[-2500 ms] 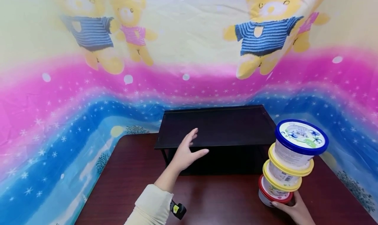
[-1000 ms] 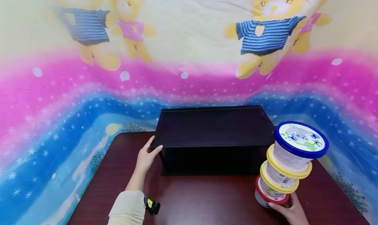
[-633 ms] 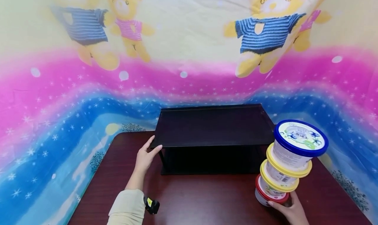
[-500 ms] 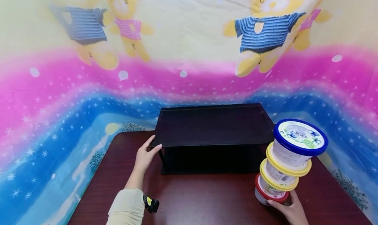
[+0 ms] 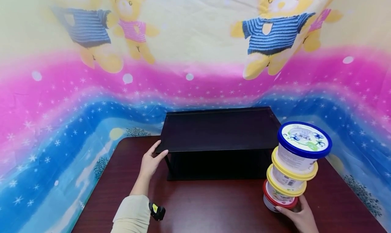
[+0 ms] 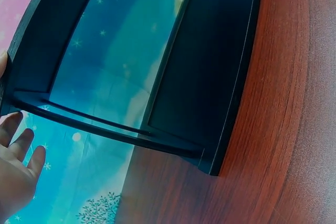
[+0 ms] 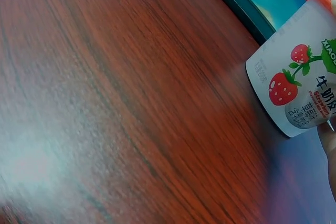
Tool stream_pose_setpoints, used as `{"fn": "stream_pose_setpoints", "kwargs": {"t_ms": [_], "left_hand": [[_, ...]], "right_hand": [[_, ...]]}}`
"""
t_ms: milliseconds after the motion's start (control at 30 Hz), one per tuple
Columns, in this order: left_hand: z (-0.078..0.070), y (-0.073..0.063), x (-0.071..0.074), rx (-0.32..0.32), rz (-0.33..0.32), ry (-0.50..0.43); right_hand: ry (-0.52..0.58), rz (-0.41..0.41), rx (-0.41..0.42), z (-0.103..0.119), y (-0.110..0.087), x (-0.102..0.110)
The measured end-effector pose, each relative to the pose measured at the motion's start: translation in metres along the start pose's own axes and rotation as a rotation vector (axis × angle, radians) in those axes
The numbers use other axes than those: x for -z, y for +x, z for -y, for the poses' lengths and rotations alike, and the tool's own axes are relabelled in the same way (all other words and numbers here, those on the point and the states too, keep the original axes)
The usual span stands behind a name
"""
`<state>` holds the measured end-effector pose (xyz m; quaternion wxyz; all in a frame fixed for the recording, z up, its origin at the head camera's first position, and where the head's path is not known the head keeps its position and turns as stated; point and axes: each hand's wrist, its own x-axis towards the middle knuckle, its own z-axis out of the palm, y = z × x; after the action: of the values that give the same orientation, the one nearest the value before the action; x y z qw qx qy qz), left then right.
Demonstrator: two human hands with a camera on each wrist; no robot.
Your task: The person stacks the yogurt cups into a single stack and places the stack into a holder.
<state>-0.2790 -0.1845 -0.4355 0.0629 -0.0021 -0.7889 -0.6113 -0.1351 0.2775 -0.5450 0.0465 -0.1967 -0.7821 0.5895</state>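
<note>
In the head view, my left hand (image 5: 149, 165) holds the left front corner of a low black two-tier shelf (image 5: 220, 129), thumb at the front edge. In the left wrist view, several of its fingers (image 6: 21, 142) spread below the shelf's side bar. My right hand (image 5: 302, 214) grips the bottom tub of a leaning stack, a red-lidded one (image 5: 272, 204) with strawberries printed on its wall (image 7: 294, 85). Above it are two yellow-lidded tubs (image 5: 288, 182), topped by a larger blue-lidded tub (image 5: 297, 160). The right fingers behind the bottom tub are mostly hidden.
The shelf stands at the back of a reddish-brown wooden table (image 5: 213, 205). A cloth backdrop (image 5: 195, 49) printed with teddy bears hangs around the back and sides. A small black device (image 5: 157, 211) sits at my left wrist.
My left hand has come from in front of the shelf to its left front corner and stayed there. The tub stack in my right hand has just shifted slightly left.
</note>
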Motion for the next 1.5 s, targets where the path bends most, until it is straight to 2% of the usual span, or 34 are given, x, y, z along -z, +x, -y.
{"fn": "stream_pose_setpoints", "kwargs": {"t_ms": [167, 267, 467, 600, 700, 867, 1100, 1267, 1500], "left_hand": [[-0.001, -0.001, -0.001, -0.002, 0.004, -0.009], [-0.001, -0.001, -0.001, -0.002, 0.007, 0.000], [-0.001, -0.002, -0.001, 0.010, 0.008, 0.001], [0.000, -0.002, 0.001, 0.018, 0.010, -0.006], [-0.001, -0.002, 0.001, 0.020, 0.012, -0.001], [-0.004, -0.002, 0.000, 0.024, 0.014, 0.009], [-0.005, -0.005, -0.002, 0.057, 0.016, -0.032], [-0.004, -0.006, -0.002, 0.063, 0.014, -0.052], [-0.006, -0.005, -0.004, 0.062, 0.014, -0.058]], "right_hand": [[0.028, -0.026, -0.004, -0.019, 0.012, -0.002], [0.077, -0.011, 0.030, -0.020, 0.013, -0.003], [0.114, -0.001, 0.154, 0.002, 0.002, -0.006], [0.052, -0.001, 0.165, 0.023, -0.006, -0.007], [0.020, -0.001, 0.172, 0.027, -0.004, -0.007], [0.031, 0.016, 0.201, 0.005, 0.016, -0.006], [0.051, 0.035, 0.256, -0.024, 0.045, -0.008], [0.073, 0.046, 0.276, -0.031, 0.057, -0.010], [0.094, 0.038, 0.263, -0.034, 0.069, -0.012]]}}
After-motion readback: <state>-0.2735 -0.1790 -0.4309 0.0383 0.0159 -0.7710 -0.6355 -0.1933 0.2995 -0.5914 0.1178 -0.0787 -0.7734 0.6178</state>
